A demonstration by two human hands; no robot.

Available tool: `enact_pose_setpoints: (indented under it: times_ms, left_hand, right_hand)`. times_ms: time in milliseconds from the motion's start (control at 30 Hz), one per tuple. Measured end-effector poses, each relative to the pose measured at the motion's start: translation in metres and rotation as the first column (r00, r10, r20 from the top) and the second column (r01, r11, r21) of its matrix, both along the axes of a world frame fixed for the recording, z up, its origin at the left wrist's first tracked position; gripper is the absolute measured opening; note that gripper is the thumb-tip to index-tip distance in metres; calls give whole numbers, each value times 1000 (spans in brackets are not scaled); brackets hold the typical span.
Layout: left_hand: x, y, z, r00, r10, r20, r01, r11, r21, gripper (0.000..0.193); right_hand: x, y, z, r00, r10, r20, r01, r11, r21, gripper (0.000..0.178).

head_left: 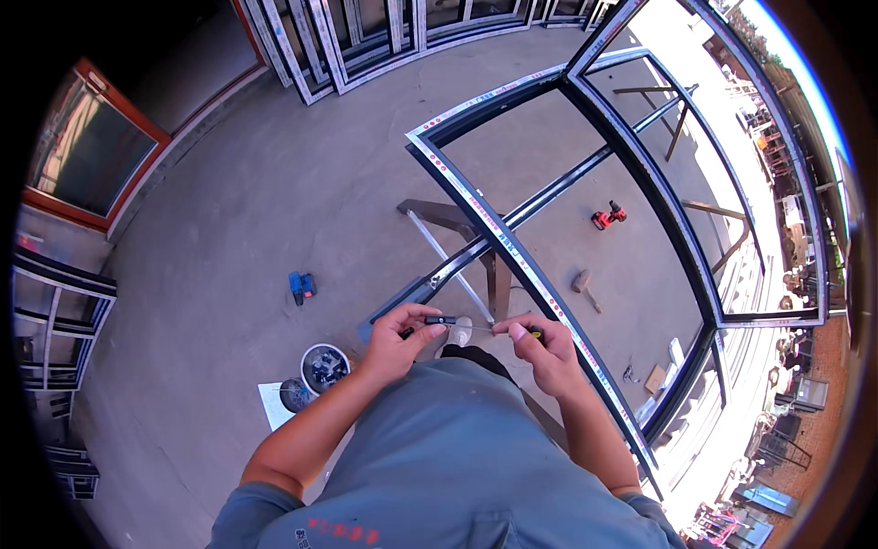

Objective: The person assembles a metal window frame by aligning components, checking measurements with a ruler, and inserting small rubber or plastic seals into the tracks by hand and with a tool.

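Observation:
My left hand [401, 342] is closed, pinching a small black fitting [441, 320] in front of my body. Opposite it, my right hand [541, 355] is wrapped round a screwdriver [537, 336] with a black and yellow handle. Its thin shaft points left toward the fitting; whether the tip touches the fitting I cannot tell. Just beyond my hands lies a large dark window frame [512, 245] with printed protective film, resting on a brown trestle [498, 279]. A metal bar [427, 285] sticks out from the frame toward my left hand.
On the floor are a blue cordless drill [301, 287], a red cordless drill [608, 216] and a mallet [585, 288]. A white bucket [346, 355] of small dark parts stands left of my legs. More frames [366, 46] lean at the back; another frame [713, 91] lies at right.

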State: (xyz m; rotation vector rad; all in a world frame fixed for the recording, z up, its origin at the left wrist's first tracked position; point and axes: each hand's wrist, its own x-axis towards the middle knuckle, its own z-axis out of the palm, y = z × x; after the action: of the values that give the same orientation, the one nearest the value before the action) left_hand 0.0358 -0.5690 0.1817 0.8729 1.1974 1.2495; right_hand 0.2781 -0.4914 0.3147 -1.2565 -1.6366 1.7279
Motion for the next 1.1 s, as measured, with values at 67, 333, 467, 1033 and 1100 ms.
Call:
enact_pose_setpoints:
  times_ms: [67,333,467,1033,1100]
  left_hand:
    - [6,4,2,997,31,-67,-31,1000,3,27]
    - [49,38,13,972,215,-99,-213,977,26,26]
    - [80,57,16,950,290,-114,-291,957,6,25]
    - [137,141,18,900,292,-324,-298,954,32,26]
    - [135,158,25,910,248,-333,-254,967,26,24]
  right_hand:
    - [3,10,0,999,22,36,-22,1000,-3,28]
    - [32,68,-7,986,167,30,-169,969,178,25]
    - [51,92,0,981,191,18,-190,948,254,21]
    - [123,174,-28,985,141,-100,-101,938,331,19]
    - [125,182,-31,988,118,-97,-80,939,335,18]
